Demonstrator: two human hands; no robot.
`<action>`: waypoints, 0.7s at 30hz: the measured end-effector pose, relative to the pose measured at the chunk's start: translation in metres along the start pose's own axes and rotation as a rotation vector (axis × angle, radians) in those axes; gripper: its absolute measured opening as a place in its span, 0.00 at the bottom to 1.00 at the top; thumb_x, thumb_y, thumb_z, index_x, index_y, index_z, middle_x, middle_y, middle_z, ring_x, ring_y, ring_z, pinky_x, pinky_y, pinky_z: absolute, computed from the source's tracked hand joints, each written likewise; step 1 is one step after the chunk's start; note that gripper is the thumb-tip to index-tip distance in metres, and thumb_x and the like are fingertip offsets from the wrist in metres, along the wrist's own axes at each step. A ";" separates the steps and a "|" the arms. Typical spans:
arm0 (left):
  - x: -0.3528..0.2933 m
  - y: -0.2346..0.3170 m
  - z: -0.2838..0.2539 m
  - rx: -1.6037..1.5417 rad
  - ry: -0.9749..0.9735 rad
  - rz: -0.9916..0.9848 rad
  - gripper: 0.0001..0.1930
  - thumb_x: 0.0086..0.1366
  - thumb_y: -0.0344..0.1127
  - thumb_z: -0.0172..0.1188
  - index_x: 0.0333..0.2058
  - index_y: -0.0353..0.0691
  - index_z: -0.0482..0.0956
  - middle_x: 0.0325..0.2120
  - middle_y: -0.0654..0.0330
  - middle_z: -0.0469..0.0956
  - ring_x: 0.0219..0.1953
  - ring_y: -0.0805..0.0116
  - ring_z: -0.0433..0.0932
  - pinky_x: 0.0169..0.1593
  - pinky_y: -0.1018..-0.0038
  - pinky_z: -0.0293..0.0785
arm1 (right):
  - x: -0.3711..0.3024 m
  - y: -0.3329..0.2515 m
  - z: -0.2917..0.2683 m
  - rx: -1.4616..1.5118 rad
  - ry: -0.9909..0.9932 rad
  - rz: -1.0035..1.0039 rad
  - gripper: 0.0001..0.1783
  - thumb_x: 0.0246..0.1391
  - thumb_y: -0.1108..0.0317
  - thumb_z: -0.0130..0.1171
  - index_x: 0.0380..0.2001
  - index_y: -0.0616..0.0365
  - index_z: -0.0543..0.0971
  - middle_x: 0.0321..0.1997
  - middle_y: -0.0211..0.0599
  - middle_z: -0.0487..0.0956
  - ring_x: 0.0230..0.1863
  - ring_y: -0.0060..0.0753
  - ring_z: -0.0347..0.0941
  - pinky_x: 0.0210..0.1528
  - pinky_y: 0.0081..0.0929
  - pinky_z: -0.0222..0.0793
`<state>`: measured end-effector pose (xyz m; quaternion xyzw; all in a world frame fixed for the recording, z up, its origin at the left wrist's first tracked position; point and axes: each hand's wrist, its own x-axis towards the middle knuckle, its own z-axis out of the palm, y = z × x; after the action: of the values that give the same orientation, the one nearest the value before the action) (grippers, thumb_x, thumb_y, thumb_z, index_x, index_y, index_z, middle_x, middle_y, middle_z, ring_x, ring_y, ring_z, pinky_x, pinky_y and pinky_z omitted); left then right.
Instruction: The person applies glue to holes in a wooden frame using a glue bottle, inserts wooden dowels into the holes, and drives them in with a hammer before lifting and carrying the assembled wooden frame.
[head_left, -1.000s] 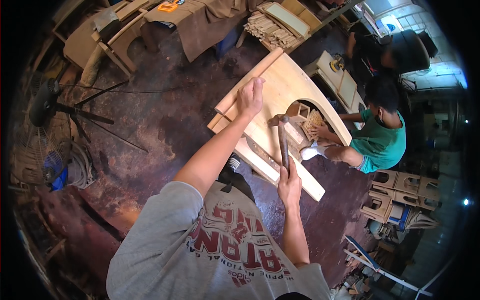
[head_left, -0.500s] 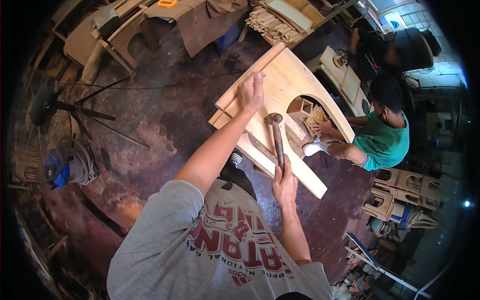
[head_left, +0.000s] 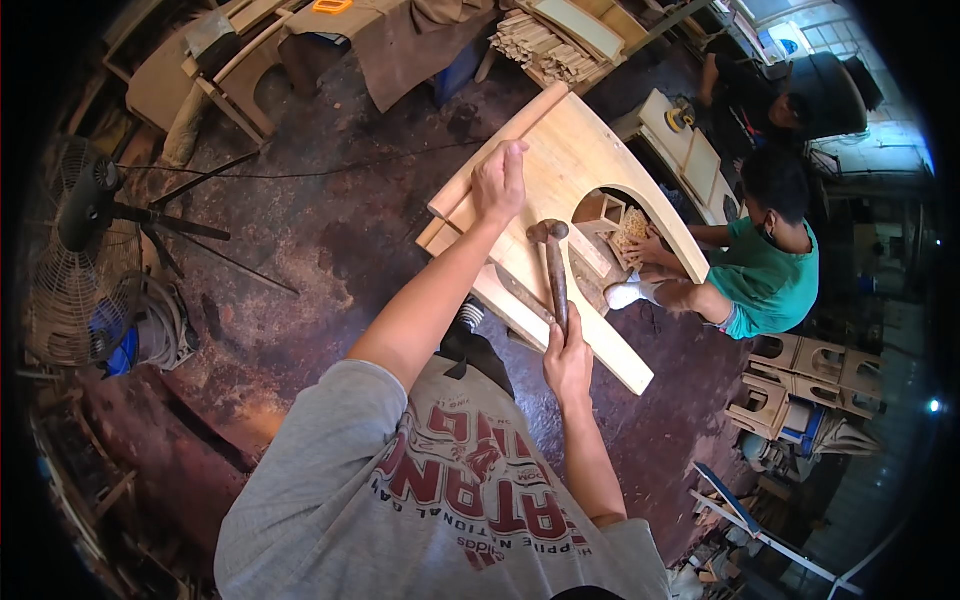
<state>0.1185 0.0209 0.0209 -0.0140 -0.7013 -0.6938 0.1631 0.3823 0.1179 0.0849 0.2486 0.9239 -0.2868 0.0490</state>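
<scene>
A pale wooden furniture piece, with an arched cut-out and a rounded rail along its far left edge, stands tilted before me. My left hand is closed against it beside the rail, its fingers curled; whatever they hold is hidden. In my right hand, lower and to the right, is the wooden handle of a hammer. The hammer's dark, rounded head lies over the pale panel, just below and right of my left hand; I cannot tell whether it touches the wood.
Close beyond the piece, a person in a green shirt sits with hands near a box of small pale bits. Another person in black is farther back. A standing fan is at left, stacked wooden strips at the back.
The hammer's head has shifted slightly up and left, with my right hand moving very little. My left hand stays put. The person in black has changed head position.
</scene>
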 end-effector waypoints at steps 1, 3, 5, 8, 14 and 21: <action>-0.001 0.000 0.000 -0.009 0.009 0.012 0.24 0.75 0.51 0.44 0.41 0.38 0.84 0.34 0.46 0.84 0.38 0.46 0.84 0.43 0.60 0.77 | -0.002 0.003 0.003 -0.039 0.032 -0.026 0.28 0.67 0.63 0.52 0.69 0.46 0.65 0.44 0.65 0.82 0.49 0.71 0.78 0.51 0.60 0.71; -0.003 0.000 -0.001 -0.020 0.018 0.025 0.24 0.75 0.51 0.44 0.41 0.38 0.84 0.34 0.46 0.84 0.38 0.46 0.84 0.43 0.60 0.77 | -0.004 0.007 0.003 -0.079 0.066 -0.052 0.27 0.67 0.63 0.52 0.68 0.46 0.65 0.44 0.65 0.82 0.48 0.71 0.78 0.51 0.60 0.71; 0.000 0.001 -0.005 0.022 0.006 -0.021 0.24 0.75 0.52 0.45 0.41 0.38 0.84 0.33 0.46 0.84 0.38 0.47 0.84 0.43 0.60 0.77 | -0.001 -0.005 -0.011 -0.041 -0.012 -0.013 0.27 0.69 0.62 0.50 0.69 0.46 0.66 0.42 0.62 0.83 0.43 0.68 0.81 0.46 0.55 0.74; 0.001 0.000 -0.007 0.005 0.038 0.040 0.24 0.75 0.51 0.45 0.41 0.39 0.84 0.33 0.46 0.84 0.38 0.46 0.84 0.43 0.60 0.77 | -0.011 -0.011 -0.016 0.052 0.199 -0.056 0.27 0.72 0.61 0.49 0.71 0.51 0.66 0.25 0.43 0.78 0.25 0.35 0.75 0.32 0.35 0.71; 0.001 0.001 -0.006 0.026 -0.003 0.005 0.24 0.76 0.50 0.44 0.42 0.37 0.84 0.34 0.47 0.84 0.38 0.50 0.84 0.44 0.62 0.75 | -0.023 0.004 -0.009 0.199 0.347 -0.137 0.29 0.70 0.62 0.49 0.71 0.60 0.63 0.41 0.62 0.83 0.40 0.52 0.84 0.46 0.40 0.77; -0.001 -0.002 -0.007 0.025 0.006 0.066 0.22 0.75 0.49 0.45 0.41 0.40 0.84 0.32 0.46 0.84 0.37 0.46 0.83 0.44 0.59 0.77 | -0.009 -0.004 -0.023 -0.033 0.013 0.095 0.27 0.71 0.59 0.48 0.70 0.51 0.67 0.45 0.65 0.82 0.47 0.69 0.80 0.50 0.52 0.74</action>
<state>0.1202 0.0146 0.0185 -0.0332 -0.7087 -0.6792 0.1881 0.3895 0.1237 0.1083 0.2929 0.9160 -0.2672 0.0606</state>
